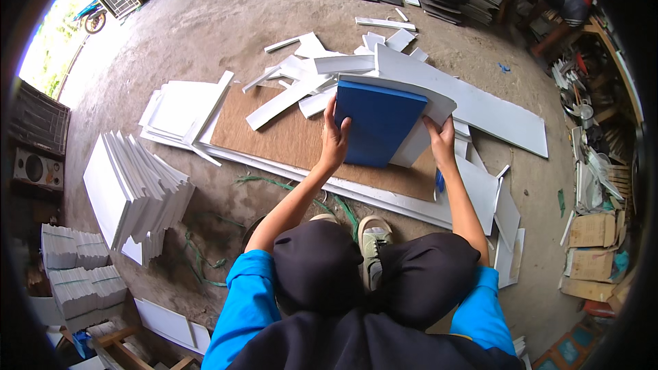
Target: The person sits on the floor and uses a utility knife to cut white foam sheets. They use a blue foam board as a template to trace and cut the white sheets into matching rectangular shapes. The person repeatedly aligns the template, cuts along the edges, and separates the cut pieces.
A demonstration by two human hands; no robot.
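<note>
Both hands grip one stack of flat sheets from opposite sides. The left hand (334, 138) clamps the stack's left edge, fingers curled over the blue top sheet (378, 122) and thumb out of sight behind. The right hand (442, 138) pinches the lower right edge, where white sheets (426, 114) fan out from under the blue one. The stack is held tilted, its lower edge just above the brown board (288, 133) that lies beneath both hands; whether it touches the board cannot be told.

Beyond the hands, white offcut strips (295, 85) and a long white panel (480, 106) lie scattered on the concrete floor (226, 20). Well off to the left of the left hand stand leaning piles of white sheets (133, 188).

By the look of it, the sheets are being squared into an even pack. Since the white ones splay out at the right, the next move calls for tapping the lower edge on the board while both hands press the sides flush.
</note>
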